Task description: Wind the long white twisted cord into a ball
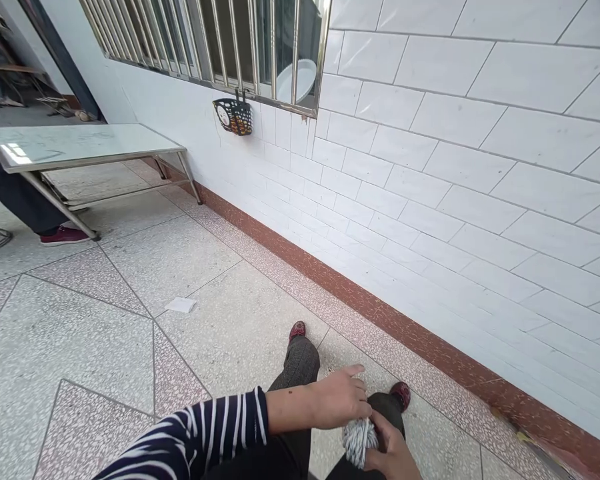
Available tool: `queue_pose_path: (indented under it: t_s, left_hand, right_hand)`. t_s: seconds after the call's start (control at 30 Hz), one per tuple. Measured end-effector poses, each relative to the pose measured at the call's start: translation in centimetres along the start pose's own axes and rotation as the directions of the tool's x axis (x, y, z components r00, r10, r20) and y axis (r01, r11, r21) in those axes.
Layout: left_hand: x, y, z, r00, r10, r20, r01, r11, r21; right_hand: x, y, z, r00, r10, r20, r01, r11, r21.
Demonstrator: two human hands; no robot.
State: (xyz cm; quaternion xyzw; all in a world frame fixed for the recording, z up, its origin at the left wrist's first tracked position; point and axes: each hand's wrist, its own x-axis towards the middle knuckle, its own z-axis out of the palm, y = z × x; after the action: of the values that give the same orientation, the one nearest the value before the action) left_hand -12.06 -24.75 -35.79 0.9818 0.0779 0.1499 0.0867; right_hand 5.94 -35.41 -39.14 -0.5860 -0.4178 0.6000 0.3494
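Observation:
A grey-and-white bundle of yarn (360,441) is held above my lap, between my knees. My right hand (394,448) grips it from the right, thumb and fingers on its side. My left hand (343,400) reaches across from the left in a striped sleeve (215,430). Its fingers curl down at the top of the bundle, while one digit sticks out forward. Some beige strands (331,371) show just beyond the left hand. The palm side of the left hand and the underside of the bundle are hidden.
A white tiled wall (430,180) with a brown skirting (330,283) runs along the front and right. A low glass-topped table (90,140) stands at left, a person's leg (25,197) beside it. A paper (181,305) lies on the floor. A black basket (235,117) hangs from the window bars.

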Motion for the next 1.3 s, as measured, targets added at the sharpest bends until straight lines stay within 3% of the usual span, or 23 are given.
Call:
queue_pose_path:
  t_s: [0.07,0.23,0.43,0.57,0.67,0.73,0.8,0.93,1.03,1.1,1.17,1.3]
  left_hand:
    - [0.0,-0.2,0.7,0.999,-0.036,-0.024,0.035,0.998,-0.058]
    - [0.0,0.2,2.7,0.965,-0.26,-0.042,0.229,0.907,-0.354]
    - [-0.4,-0.1,3.5,0.868,-0.488,0.096,0.408,0.587,-0.7]
    - [-0.4,0.1,4.0,0.815,-0.542,0.205,0.464,0.399,-0.791]
    - [-0.4,0.7,4.4,0.802,-0.495,0.334,0.48,0.202,-0.854]
    - [-0.5,1.0,4.4,0.801,-0.468,0.373,0.481,0.132,-0.867]
    - [-0.8,1.0,4.2,0.808,-0.461,0.367,0.479,0.15,-0.865]
    - [-1.7,0.4,3.9,0.806,-0.48,0.347,0.515,0.28,-0.81]
    - [-2.2,0.2,3.8,0.816,-0.479,0.324,0.53,0.396,-0.75]
    - [-2.3,0.2,3.8,0.843,-0.448,0.299,0.512,0.493,-0.704]
    - [-2.2,0.0,3.7,0.859,-0.426,0.283,0.497,0.563,-0.661]
    - [-1.8,-0.9,3.7,0.823,-0.482,0.301,0.553,0.559,-0.619]
  right_hand:
    - [-1.2,-0.3,0.6,0.996,0.044,0.073,-0.055,0.986,0.157]
    - [-3.5,-2.7,0.9,0.999,0.017,-0.038,0.0,0.904,0.427]
    - [-5.5,-6.1,0.0,0.975,0.17,-0.146,-0.065,0.836,0.545]
    - [-6.3,-8.4,-0.4,0.952,0.106,-0.288,0.087,0.806,0.586]
    - [-5.8,-9.9,-1.1,0.897,0.055,-0.438,0.202,0.831,0.518]
    - [-5.2,-10.7,-1.5,0.854,0.012,-0.52,0.261,0.855,0.448]
    - [-4.6,-11.4,-1.9,0.803,-0.025,-0.596,0.325,0.856,0.402]
    - [-3.7,-12.5,-2.2,0.692,-0.099,-0.715,0.455,0.829,0.325]
    - [-3.3,-13.0,-2.1,0.602,-0.185,-0.777,0.479,0.862,0.167]
    - [-2.9,-13.3,-2.2,0.569,-0.221,-0.792,0.477,0.873,0.098]
    - [-2.7,-13.6,-2.4,0.607,-0.216,-0.765,0.502,0.85,0.158]
    - [-2.5,-14.3,-2.8,0.789,-0.181,-0.587,0.489,0.764,0.421]
